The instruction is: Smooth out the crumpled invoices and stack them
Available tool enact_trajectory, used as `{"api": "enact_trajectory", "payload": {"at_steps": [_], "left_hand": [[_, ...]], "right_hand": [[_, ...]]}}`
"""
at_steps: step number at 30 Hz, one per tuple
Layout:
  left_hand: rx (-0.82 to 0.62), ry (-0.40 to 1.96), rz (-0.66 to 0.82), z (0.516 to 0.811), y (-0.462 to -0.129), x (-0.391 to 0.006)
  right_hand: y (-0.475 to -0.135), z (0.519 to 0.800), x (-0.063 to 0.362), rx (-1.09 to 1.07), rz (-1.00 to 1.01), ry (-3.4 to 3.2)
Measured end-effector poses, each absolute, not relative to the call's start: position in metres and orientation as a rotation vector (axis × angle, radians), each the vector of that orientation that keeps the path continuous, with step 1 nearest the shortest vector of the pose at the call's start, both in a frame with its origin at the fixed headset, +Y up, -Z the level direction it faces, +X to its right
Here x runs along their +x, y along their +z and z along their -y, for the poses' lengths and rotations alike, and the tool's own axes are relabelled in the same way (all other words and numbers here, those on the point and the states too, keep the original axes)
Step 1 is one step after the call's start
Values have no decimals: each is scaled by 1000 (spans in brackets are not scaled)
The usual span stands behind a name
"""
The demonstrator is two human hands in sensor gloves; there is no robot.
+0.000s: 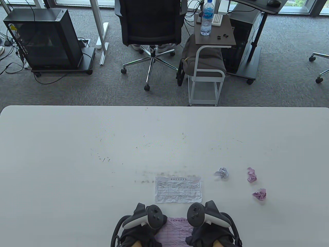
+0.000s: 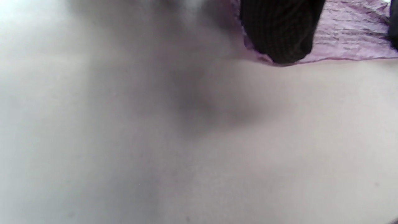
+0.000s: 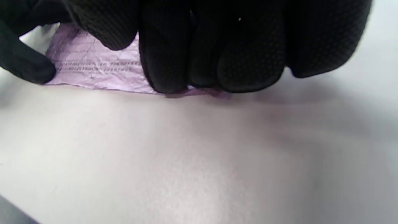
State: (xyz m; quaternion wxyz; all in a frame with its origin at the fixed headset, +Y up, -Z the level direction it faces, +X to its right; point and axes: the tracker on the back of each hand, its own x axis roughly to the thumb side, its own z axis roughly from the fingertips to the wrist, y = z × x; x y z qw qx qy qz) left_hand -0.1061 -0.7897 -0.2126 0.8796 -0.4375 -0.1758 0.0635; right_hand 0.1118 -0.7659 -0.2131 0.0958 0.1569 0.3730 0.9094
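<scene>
Now you are smoothing a pink invoice (image 1: 172, 230) lying on the table (image 1: 77, 154) at its near edge. Your left hand (image 1: 144, 221) and right hand (image 1: 205, 218) press its two sides, fingers roughly straight, gripping nothing. Sweep outward from the middle, gently. A flattened white invoice (image 1: 178, 189) lies just beyond.

Counter (image 1: 77, 144) far half and left side lie open. Ahead: flattened white invoice (image 1: 178, 189). Right: white paper ball (image 1: 222, 173), two pink paper balls (image 1: 252, 175) (image 1: 259, 194), gaps between.
</scene>
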Motion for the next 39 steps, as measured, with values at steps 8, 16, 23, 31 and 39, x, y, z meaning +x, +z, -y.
{"api": "enact_trajectory", "payload": {"at_steps": [8, 16, 23, 31, 39], "left_hand": [[-913, 132, 365, 789, -213, -106], [-911, 133, 367, 789, -213, -106], [-910, 133, 367, 789, -213, -106], [-911, 134, 366, 789, -213, -105], [-912, 137, 366, 789, -213, -106]], "right_hand": [[-211, 746, 107, 651, -374, 2663], [-195, 771, 63, 1055, -680, 2749], [-201, 770, 70, 833, -720, 2911], [-209, 767, 85, 590, -687, 3031], [-205, 750, 88, 858, -335, 2775]]}}
